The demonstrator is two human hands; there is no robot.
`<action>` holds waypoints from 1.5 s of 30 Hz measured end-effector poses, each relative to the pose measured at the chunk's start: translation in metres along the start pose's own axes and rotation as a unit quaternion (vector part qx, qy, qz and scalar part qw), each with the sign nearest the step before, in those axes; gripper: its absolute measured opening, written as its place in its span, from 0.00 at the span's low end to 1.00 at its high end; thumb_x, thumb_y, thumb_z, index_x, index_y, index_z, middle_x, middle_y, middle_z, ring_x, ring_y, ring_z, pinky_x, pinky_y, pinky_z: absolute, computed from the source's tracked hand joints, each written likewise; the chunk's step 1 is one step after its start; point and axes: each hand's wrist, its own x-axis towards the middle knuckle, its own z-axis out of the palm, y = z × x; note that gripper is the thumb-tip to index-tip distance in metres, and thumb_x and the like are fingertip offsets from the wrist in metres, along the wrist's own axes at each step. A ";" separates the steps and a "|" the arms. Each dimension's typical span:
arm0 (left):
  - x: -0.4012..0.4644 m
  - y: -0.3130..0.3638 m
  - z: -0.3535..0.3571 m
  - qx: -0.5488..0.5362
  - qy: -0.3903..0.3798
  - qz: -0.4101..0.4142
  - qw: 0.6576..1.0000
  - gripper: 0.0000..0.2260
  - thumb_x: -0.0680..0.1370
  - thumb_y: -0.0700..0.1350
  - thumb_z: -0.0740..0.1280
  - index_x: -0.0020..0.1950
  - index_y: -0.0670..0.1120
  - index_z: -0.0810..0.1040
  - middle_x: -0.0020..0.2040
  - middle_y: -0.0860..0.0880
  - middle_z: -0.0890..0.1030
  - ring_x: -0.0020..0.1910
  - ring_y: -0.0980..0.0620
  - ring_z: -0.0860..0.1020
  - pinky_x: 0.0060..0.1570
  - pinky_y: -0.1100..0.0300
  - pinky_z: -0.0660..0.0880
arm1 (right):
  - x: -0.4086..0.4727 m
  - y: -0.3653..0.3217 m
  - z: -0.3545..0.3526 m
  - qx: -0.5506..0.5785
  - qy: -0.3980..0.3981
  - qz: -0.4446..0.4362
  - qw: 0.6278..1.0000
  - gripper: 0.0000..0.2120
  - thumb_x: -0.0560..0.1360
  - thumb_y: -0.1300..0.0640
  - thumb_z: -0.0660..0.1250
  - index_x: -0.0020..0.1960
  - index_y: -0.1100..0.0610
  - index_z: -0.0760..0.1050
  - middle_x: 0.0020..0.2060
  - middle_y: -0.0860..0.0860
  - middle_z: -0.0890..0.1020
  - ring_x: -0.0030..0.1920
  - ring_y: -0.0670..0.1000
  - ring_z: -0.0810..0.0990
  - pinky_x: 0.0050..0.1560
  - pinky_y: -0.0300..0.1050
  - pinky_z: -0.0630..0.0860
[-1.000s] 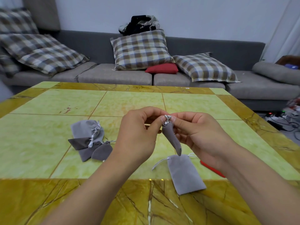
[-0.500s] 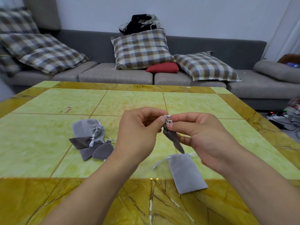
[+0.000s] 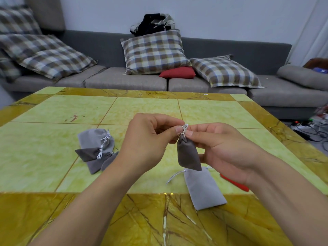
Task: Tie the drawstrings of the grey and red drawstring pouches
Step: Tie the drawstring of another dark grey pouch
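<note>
Hands: the left hand and right hand meet above the table, fingertips almost touching, each pinching the white drawstrings at the mouth of a dark grey pouch.
Held pouch: it hangs from the cords between the hands, its neck gathered shut.
Change: a second ago the pouch showed as a thin twisted strip; now it has turned its broad face to the camera and hangs fuller, while the pinch on the cords looks much the same.
Meaning: the knot seems to be in the making or being snugged down; whether it is finished cannot be told.
Done pile: a cluster of grey pouches with knotted cords lies on the table to the left.
Waiting: a light grey pouch lies flat below the hands, its cord loose, and the edge of a red pouch shows under the right wrist.
Table: yellow-green marble-look table.
</note>
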 end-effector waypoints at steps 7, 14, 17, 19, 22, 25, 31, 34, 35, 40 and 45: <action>-0.001 0.001 0.001 0.072 0.009 0.036 0.997 0.05 0.75 0.39 0.72 0.45 0.48 0.86 0.36 0.52 0.85 0.35 0.56 0.83 0.41 0.59 0.82 | 0.000 0.000 -0.001 -0.125 0.047 -0.052 0.990 0.07 0.77 0.58 0.70 0.49 0.61 0.83 0.44 0.52 0.87 0.47 0.47 0.85 0.49 0.44 0.81; -0.006 0.002 0.008 0.155 0.023 0.065 0.985 0.06 0.74 0.40 0.73 0.45 0.50 0.87 0.37 0.58 0.85 0.37 0.64 0.82 0.40 0.70 0.77 | 0.004 0.004 0.007 -0.377 0.156 -0.190 0.893 0.07 0.73 0.57 0.73 0.36 0.52 0.82 0.35 0.43 0.84 0.41 0.37 0.81 0.44 0.34 0.77; -0.008 0.004 0.010 0.185 0.028 0.100 0.977 0.06 0.74 0.40 0.73 0.46 0.50 0.87 0.38 0.58 0.85 0.39 0.65 0.81 0.41 0.71 0.77 | 0.006 0.011 0.008 -0.315 0.157 -0.168 0.921 0.08 0.75 0.61 0.70 0.38 0.57 0.83 0.35 0.48 0.85 0.41 0.44 0.84 0.50 0.46 0.81; -0.007 0.004 0.009 0.179 0.025 0.106 0.978 0.06 0.75 0.40 0.73 0.46 0.50 0.87 0.39 0.58 0.85 0.40 0.65 0.81 0.41 0.73 0.75 | 0.006 0.013 0.008 -0.250 0.142 -0.142 0.947 0.09 0.77 0.62 0.67 0.40 0.60 0.83 0.38 0.56 0.85 0.44 0.56 0.84 0.51 0.57 0.82; -0.006 0.004 0.005 0.156 0.017 0.090 0.984 0.06 0.75 0.40 0.73 0.47 0.50 0.87 0.38 0.57 0.85 0.38 0.64 0.82 0.39 0.73 0.75 | 0.003 0.009 0.010 -0.127 0.093 -0.084 0.984 0.10 0.80 0.63 0.64 0.45 0.66 0.82 0.40 0.61 0.83 0.40 0.52 0.82 0.39 0.42 0.80; -0.003 0.002 0.002 0.098 0.011 0.049 0.994 0.05 0.75 0.39 0.73 0.46 0.48 0.87 0.37 0.53 0.86 0.36 0.59 0.83 0.39 0.67 0.79 | 0.001 0.005 0.011 -0.045 0.058 -0.045 0.996 0.10 0.80 0.62 0.64 0.49 0.68 0.81 0.41 0.57 0.83 0.40 0.46 0.81 0.34 0.38 0.76; -0.002 -0.002 0.006 0.014 0.019 -0.023 0.999 0.04 0.75 0.37 0.73 0.45 0.45 0.86 0.36 0.49 0.86 0.36 0.54 0.84 0.39 0.63 0.80 | 0.004 0.003 0.007 -0.321 0.183 -0.149 0.917 0.06 0.73 0.56 0.73 0.38 0.55 0.84 0.36 0.49 0.86 0.40 0.45 0.84 0.44 0.46 0.82; -0.006 -0.001 0.013 0.059 0.051 0.003 0.997 0.04 0.74 0.39 0.73 0.46 0.47 0.86 0.37 0.54 0.85 0.37 0.60 0.83 0.41 0.64 0.80 | 0.000 0.003 0.011 -0.365 0.209 -0.175 0.890 0.08 0.72 0.54 0.74 0.35 0.53 0.84 0.32 0.46 0.85 0.37 0.44 0.83 0.42 0.44 0.79; -0.008 0.000 0.015 0.082 0.061 0.021 0.995 0.04 0.74 0.39 0.73 0.46 0.48 0.86 0.37 0.55 0.85 0.37 0.62 0.83 0.41 0.66 0.80 | -0.001 0.004 0.013 -0.370 0.214 -0.180 0.886 0.08 0.72 0.55 0.73 0.35 0.53 0.84 0.32 0.46 0.85 0.37 0.43 0.83 0.41 0.44 0.78; -0.014 0.005 0.020 0.162 0.089 0.084 0.979 0.05 0.74 0.40 0.74 0.46 0.50 0.87 0.38 0.61 0.84 0.40 0.65 0.82 0.40 0.72 0.76 | -0.002 0.006 0.014 -0.325 0.205 -0.197 0.902 0.08 0.72 0.61 0.72 0.37 0.51 0.85 0.34 0.45 0.86 0.39 0.39 0.83 0.44 0.41 0.79; -0.010 0.001 0.013 0.077 0.063 0.030 0.995 0.05 0.74 0.40 0.74 0.48 0.48 0.87 0.40 0.54 0.86 0.39 0.60 0.84 0.45 0.60 0.82 | -0.001 0.003 0.009 -0.283 0.185 -0.215 0.916 0.07 0.71 0.63 0.74 0.37 0.55 0.86 0.37 0.48 0.84 0.41 0.43 0.83 0.42 0.36 0.78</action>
